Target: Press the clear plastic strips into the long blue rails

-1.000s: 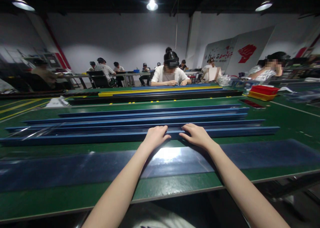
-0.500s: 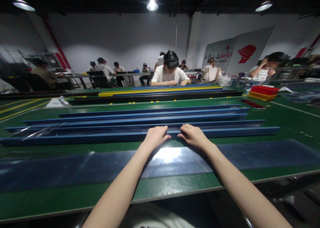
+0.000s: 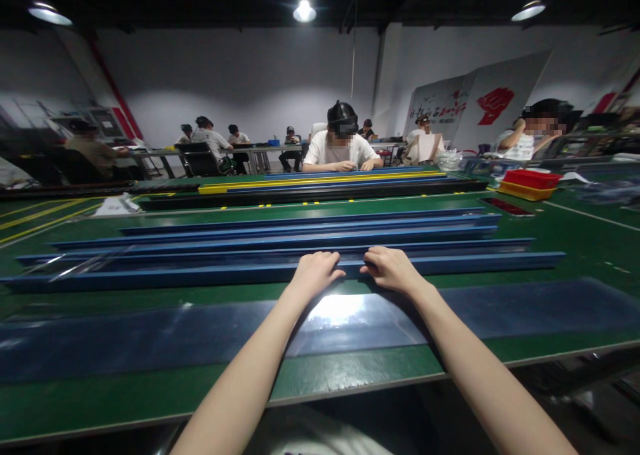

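Both my hands rest side by side on the nearest long blue rail (image 3: 475, 263), which lies across the green table (image 3: 350, 368). My left hand (image 3: 314, 274) curls its fingers over the rail's top edge. Just to its right, my right hand (image 3: 391, 268) grips the same rail with bent fingers. Several more blue rails (image 3: 300, 235) lie parallel behind it. A wide dark blue glossy strip (image 3: 500, 308) lies flat under my forearms, nearer the table's front edge.
Yellow and blue rails (image 3: 320, 178) lie further back, where a person in a white shirt (image 3: 341, 150) sits. Red and yellow trays (image 3: 529, 183) stand at the back right. Other people sit at tables behind and at the right.
My hands have stayed on the nearest blue rail, drawing slightly closer together. The view has shifted very little.
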Tool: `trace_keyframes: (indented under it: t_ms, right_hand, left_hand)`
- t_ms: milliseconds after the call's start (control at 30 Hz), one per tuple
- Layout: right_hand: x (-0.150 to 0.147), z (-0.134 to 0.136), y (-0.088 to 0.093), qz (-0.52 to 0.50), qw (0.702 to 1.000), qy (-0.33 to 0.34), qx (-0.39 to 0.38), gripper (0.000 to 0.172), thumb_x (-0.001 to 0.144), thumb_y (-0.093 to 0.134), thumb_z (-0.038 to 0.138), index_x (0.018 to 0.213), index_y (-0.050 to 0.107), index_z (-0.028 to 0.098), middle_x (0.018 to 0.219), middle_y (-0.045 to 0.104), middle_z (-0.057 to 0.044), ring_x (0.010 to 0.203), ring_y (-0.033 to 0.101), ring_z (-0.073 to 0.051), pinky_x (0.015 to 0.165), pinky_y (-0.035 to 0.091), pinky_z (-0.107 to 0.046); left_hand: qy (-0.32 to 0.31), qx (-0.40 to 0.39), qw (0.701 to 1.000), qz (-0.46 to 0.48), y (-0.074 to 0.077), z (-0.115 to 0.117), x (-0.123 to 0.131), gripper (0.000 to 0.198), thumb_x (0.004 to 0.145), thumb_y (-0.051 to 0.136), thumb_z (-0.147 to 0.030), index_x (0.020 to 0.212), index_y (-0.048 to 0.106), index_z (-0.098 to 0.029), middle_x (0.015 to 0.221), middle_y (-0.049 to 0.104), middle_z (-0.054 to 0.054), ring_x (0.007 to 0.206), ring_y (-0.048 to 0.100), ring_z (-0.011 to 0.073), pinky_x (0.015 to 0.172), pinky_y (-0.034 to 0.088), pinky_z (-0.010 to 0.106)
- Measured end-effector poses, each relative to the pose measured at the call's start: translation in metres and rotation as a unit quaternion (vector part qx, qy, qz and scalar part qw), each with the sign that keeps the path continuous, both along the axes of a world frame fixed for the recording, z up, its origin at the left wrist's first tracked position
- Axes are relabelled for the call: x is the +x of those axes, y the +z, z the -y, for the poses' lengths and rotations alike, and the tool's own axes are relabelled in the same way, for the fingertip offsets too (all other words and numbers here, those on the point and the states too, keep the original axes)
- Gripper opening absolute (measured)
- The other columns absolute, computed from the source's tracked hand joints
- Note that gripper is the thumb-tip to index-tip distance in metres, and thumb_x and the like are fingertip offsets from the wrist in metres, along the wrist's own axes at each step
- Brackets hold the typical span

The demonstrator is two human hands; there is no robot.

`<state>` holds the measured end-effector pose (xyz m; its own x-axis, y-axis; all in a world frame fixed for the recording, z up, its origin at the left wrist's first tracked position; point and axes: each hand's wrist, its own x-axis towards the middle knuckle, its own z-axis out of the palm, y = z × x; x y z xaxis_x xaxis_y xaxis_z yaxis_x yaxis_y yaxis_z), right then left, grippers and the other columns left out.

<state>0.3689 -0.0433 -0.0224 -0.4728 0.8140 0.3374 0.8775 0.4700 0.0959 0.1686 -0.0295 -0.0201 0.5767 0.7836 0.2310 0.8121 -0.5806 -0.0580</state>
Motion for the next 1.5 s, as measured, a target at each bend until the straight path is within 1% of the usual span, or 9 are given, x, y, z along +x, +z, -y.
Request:
trace_keyframes:
  t_ms: [233, 400, 533, 767, 933, 1133, 1233, 1333, 1500]
  right_hand:
    - [0.017, 0.003, 0.003, 0.002, 0.999, -0.041, -0.014, 0.023, 0.082, 0.045, 0.032, 0.069, 0.057, 0.018, 0.077, 0.061, -0.004, 0.069, 0.053, -0.014, 0.055, 0.025, -0.025]
    - [0.031, 0.005, 0.002, -0.011, 0.997, -0.082, -0.008, 0.023, 0.079, 0.046, 0.033, 0.064, 0.056, 0.019, 0.072, 0.06, -0.003, 0.066, 0.053, -0.014, 0.053, 0.024, -0.025]
    - [0.034, 0.005, 0.002, -0.007, 0.995, -0.095, -0.006, 0.023, 0.078, 0.046, 0.033, 0.062, 0.056, 0.019, 0.071, 0.06, -0.004, 0.067, 0.053, -0.016, 0.054, 0.025, -0.025]
    - [0.028, 0.007, 0.004, 0.02, 0.998, -0.065, 0.002, 0.023, 0.08, 0.044, 0.034, 0.072, 0.058, 0.018, 0.077, 0.061, -0.005, 0.074, 0.055, -0.018, 0.06, 0.03, -0.026]
    - [0.016, 0.005, 0.003, 0.029, 0.999, -0.027, -0.011, 0.024, 0.084, 0.039, 0.032, 0.078, 0.057, 0.017, 0.082, 0.062, -0.007, 0.077, 0.055, -0.017, 0.064, 0.031, -0.026]
    - [-0.002, 0.002, -0.005, 0.025, 1.0, -0.006, 0.009, 0.03, 0.087, 0.036, 0.038, 0.08, 0.055, 0.016, 0.081, 0.061, -0.008, 0.076, 0.054, -0.017, 0.063, 0.03, -0.026]
    - [-0.004, -0.001, -0.007, 0.015, 1.0, -0.006, 0.015, 0.027, 0.086, 0.039, 0.038, 0.08, 0.054, 0.017, 0.081, 0.061, -0.008, 0.077, 0.055, -0.017, 0.061, 0.03, -0.025]
    - [-0.004, -0.003, -0.005, 0.012, 1.0, -0.009, 0.009, 0.024, 0.084, 0.042, 0.036, 0.077, 0.054, 0.017, 0.08, 0.061, -0.006, 0.075, 0.055, -0.017, 0.059, 0.028, -0.025]
    - [-0.003, -0.005, -0.001, 0.019, 1.0, -0.012, -0.005, 0.023, 0.083, 0.043, 0.036, 0.074, 0.054, 0.017, 0.079, 0.062, -0.006, 0.071, 0.055, -0.016, 0.056, 0.026, -0.026]
  left_hand:
    - [-0.002, 0.015, 1.0, 0.006, -0.001, -0.001, -0.002, 0.031, 0.082, 0.047, -0.047, 0.097, 0.05, -0.021, 0.095, 0.064, 0.005, 0.091, 0.058, 0.0201, 0.072, 0.042, 0.027]
    - [0.007, 0.008, 1.0, 0.009, 0.0, -0.002, -0.004, 0.03, 0.083, 0.046, -0.046, 0.096, 0.051, -0.021, 0.096, 0.063, 0.006, 0.092, 0.058, 0.0203, 0.072, 0.042, 0.027]
    - [0.006, -0.002, 1.0, 0.009, 0.001, -0.002, -0.004, 0.027, 0.083, 0.046, -0.044, 0.095, 0.052, -0.021, 0.096, 0.063, 0.005, 0.092, 0.057, 0.0198, 0.073, 0.041, 0.027]
    - [-0.003, 0.012, 1.0, 0.003, -0.001, -0.002, -0.003, 0.026, 0.084, 0.046, -0.044, 0.092, 0.053, -0.02, 0.094, 0.063, 0.005, 0.09, 0.058, 0.0203, 0.072, 0.042, 0.028]
    - [0.003, 0.004, 1.0, 0.0, -0.001, -0.002, -0.002, 0.025, 0.084, 0.045, -0.043, 0.093, 0.053, -0.02, 0.095, 0.063, 0.006, 0.091, 0.057, 0.0197, 0.074, 0.042, 0.028]
    - [0.01, 0.003, 1.0, -0.005, -0.001, -0.001, -0.002, 0.025, 0.084, 0.046, -0.043, 0.092, 0.053, -0.02, 0.094, 0.063, 0.005, 0.091, 0.057, 0.019, 0.073, 0.042, 0.027]
    - [0.008, 0.011, 1.0, -0.007, -0.002, -0.002, -0.002, 0.024, 0.084, 0.046, -0.043, 0.092, 0.053, -0.021, 0.093, 0.063, 0.005, 0.091, 0.057, 0.0191, 0.072, 0.042, 0.026]
    - [0.005, 0.015, 1.0, -0.009, -0.002, -0.002, -0.002, 0.025, 0.084, 0.046, -0.043, 0.092, 0.052, -0.02, 0.093, 0.063, 0.005, 0.09, 0.057, 0.019, 0.071, 0.042, 0.026]
    - [0.0, 0.018, 1.0, -0.007, -0.002, -0.002, -0.002, 0.026, 0.084, 0.045, -0.043, 0.093, 0.052, -0.02, 0.093, 0.063, 0.005, 0.09, 0.058, 0.0202, 0.071, 0.043, 0.028]
